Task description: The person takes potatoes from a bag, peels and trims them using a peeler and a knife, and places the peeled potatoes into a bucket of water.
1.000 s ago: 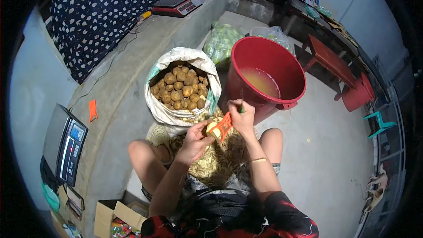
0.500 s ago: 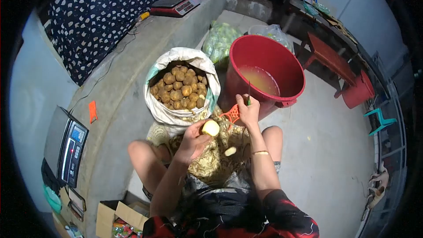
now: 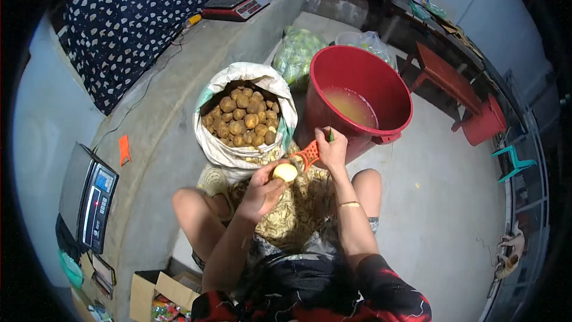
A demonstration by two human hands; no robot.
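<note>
My left hand point(image 3: 261, 192) is closed around a peeled, pale yellow potato point(image 3: 285, 172). Gripped in my right hand point(image 3: 333, 150) is an orange peeler point(image 3: 308, 155), its head beside the upper right of the potato; I cannot tell whether they touch. A thin green piece shows above that fist, its full shape hidden. Between my legs lies a heap of potato peelings point(image 3: 286, 217). Just beyond my left hand stands a white sack point(image 3: 208, 137), rolled open and filled with brown unpeeled potatoes point(image 3: 240, 114).
A large red bucket point(image 3: 322, 107) with cloudy liquid stands ahead to the right. Bags of green produce point(image 3: 298, 55) sit behind it. On the concrete ledge at left are a scale point(image 3: 98, 203) and an orange object point(image 3: 124, 150). A cardboard box point(image 3: 146, 298) is near my left side.
The orange peeler has swung left and closer to the potato. A pale piece seen in the air above the peelings earlier is no longer there. My left hand has barely moved.
</note>
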